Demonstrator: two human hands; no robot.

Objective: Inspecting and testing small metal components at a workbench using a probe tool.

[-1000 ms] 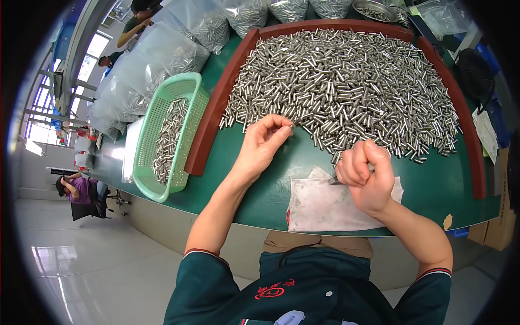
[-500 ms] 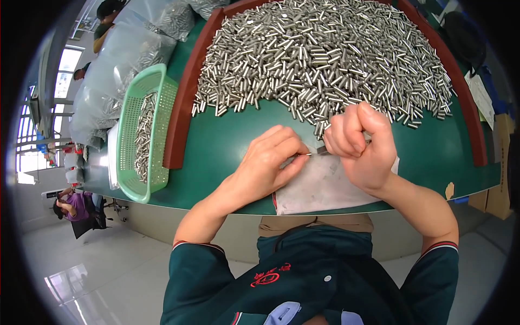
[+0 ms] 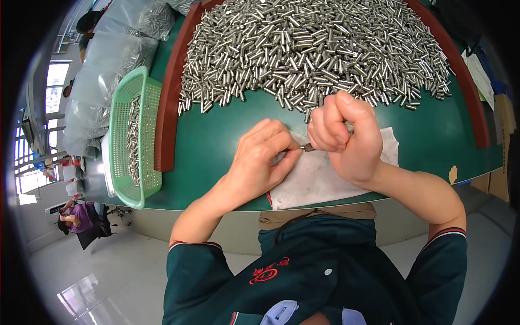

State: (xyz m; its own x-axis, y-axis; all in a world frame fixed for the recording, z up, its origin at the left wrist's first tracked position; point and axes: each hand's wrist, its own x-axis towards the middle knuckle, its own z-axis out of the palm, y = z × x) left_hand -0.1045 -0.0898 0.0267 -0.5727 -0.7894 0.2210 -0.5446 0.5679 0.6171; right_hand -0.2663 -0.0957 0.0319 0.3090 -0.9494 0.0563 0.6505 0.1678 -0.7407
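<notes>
My left hand (image 3: 259,158) is closed in a pinch, a small shiny metal piece (image 3: 301,148) poking out past thumb and forefinger. Most of that piece is hidden by the fingers. Wrapped in a fist, my right hand (image 3: 351,142) grips a dark slim tool (image 3: 309,147), whose short end shows beside the fingers. The tool's end meets or nearly meets the metal piece; whether they touch, I cannot tell. Below both hands a whitish, stained cloth (image 3: 319,181) lies on the green tabletop (image 3: 216,132). Just beyond them spreads a big heap of metal pins (image 3: 303,59).
Dark red rails (image 3: 172,103) border the heap at the sides. A light green mesh basket (image 3: 153,135) with pins stands at the left, beside clear bags (image 3: 86,103) of metal parts. Cardboard (image 3: 501,157) stands at the right. Other people are in the left background.
The gap between the tool's end and the metal piece has narrowed as my hands came closer together. The whole view has shifted a little, so the heap and basket appear further left.
</notes>
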